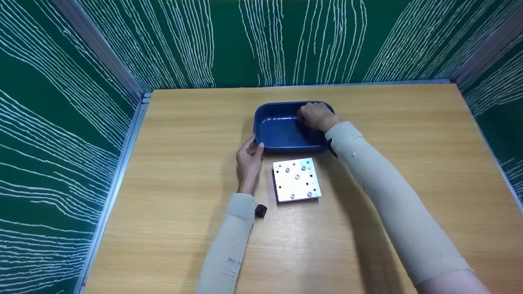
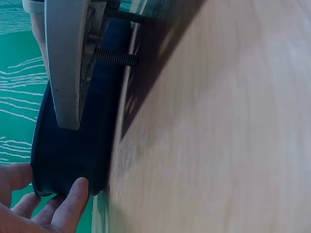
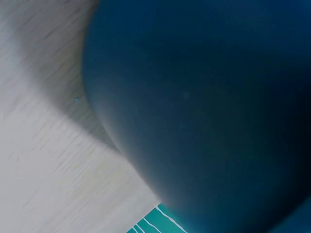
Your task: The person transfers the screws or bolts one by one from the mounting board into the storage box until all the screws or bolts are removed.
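A dark blue rectangular tray (image 1: pixel 282 148) with rounded corners stands on the wooden table. My left hand (image 1: pixel 248 163) is at its near left corner, fingers fairly straight and touching the outer wall; in the left wrist view its thumb is at the rim. Inside the tray's right part, my right hand (image 1: pixel 316 115) reaches down with the knuckles up. Its fingertips are hidden, and I cannot tell what they hold. In front of the tray is a square silver metal plate (image 1: pixel 297 188) with holes and several bolts; threaded bolt shanks (image 2: pixel 116 57) stick out underneath it.
The wooden table (image 1: pixel 171 183) is bordered by metal framing (image 1: pixel 122 163) and green walls (image 1: pixel 229 45) with white wavy lines. The tray's blue wall (image 3: pixel 184 121) fills most of the right wrist view. A small black device (image 1: pixel 260 210) sits at the left wrist.
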A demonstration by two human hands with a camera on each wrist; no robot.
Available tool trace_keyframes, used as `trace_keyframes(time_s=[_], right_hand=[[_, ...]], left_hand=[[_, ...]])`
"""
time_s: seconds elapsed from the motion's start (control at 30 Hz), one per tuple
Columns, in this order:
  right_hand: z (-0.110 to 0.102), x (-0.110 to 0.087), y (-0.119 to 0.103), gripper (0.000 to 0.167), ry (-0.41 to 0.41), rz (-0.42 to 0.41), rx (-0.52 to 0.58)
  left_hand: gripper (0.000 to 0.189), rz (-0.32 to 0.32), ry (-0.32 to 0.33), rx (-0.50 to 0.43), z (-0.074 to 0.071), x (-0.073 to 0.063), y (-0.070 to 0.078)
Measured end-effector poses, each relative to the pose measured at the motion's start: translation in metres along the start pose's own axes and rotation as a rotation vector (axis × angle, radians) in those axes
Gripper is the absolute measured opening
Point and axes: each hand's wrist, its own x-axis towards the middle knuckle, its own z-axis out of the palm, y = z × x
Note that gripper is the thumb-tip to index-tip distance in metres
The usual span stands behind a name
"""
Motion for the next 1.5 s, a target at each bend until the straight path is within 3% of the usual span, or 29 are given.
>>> trace_keyframes(time_s=[0.13, 0.37, 0.93, 1.2, 1.5], right_hand=[[-0.002, -0.005, 0.0, 0.017, 0.028, -0.019, 0.05], [-0.007, -0.012, -0.006, 0.019, 0.118, -0.088, 0.02], [-0.012, -0.049, -0.032, 0.016, 0.278, -0.192, 0.129], [-0.01, -0.069, -0.047, 0.015, 0.355, -0.24, 0.143], [0.0, -0.087, -0.059, 0.012, 0.442, -0.32, 0.122]], left_hand=[[0.047, 0.008, -0.005, 0.006, 0.0, 0.0, -0.001], [0.048, -0.003, -0.023, -0.061, -0.001, -0.002, 0.0], [0.048, -0.016, -0.023, -0.061, -0.001, -0.004, 0.001], [0.048, 0.0, -0.03, -0.107, 0.0, -0.002, 0.0], [0.048, 0.006, -0.031, -0.072, -0.001, -0.002, -0.002]])
